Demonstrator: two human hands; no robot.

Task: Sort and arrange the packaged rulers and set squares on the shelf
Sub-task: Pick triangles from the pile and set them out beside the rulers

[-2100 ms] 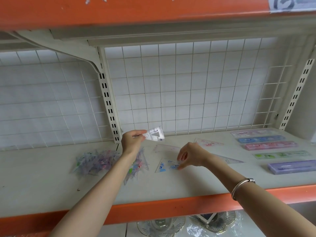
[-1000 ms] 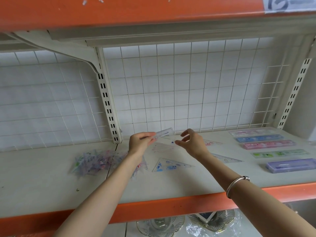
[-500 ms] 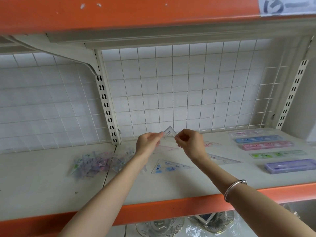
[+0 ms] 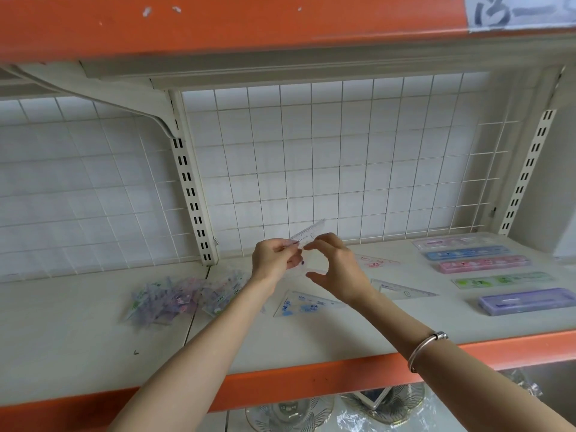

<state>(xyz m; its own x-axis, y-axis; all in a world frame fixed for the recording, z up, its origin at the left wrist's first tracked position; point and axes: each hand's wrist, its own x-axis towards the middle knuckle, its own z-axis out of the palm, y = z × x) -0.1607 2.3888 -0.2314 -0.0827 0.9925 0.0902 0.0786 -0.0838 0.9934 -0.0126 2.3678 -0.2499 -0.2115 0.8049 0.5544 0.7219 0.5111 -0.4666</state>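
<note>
L hand (image 4: 274, 257) pinches one end of a clear set square (image 4: 308, 232) btwn thumb & fingertips, holding it up off the shelf (image 4: 78, 322) in front of the wire grid back (image 4: 311, 151), far end tilted up to the right. R hand (image 4: 338, 269) is just beside it, fingers spread & loosely curved, gripping nothing; index tip is v. close to the set square, can't tell if touching. A bracelet (image 4: 425, 346) sits on the R wrist. Under the hands on the shelf lies a set square w/ blue print (image 4: 307, 304), partly hidden by the R forearm; behind the R hand one w/ pink print (image 4: 377, 261), and to the right a plain clear one (image 4: 402, 289). Left of the L arm, a loose heap of small packets (image 4: 184, 296), close to the slotted post (image 4: 190, 188). Far right, well apart from the hands, a row of long ruler boxes lying side by side, back to front: pale pink (image 4: 458, 243), blue (image 4: 467, 253), pink (image 4: 483, 264), green (image 4: 501, 280), purple (image 4: 526, 300). Orange front edge (image 4: 311, 378) runs under both forearms; glass dishes (image 4: 290, 413) show on the level below
</note>
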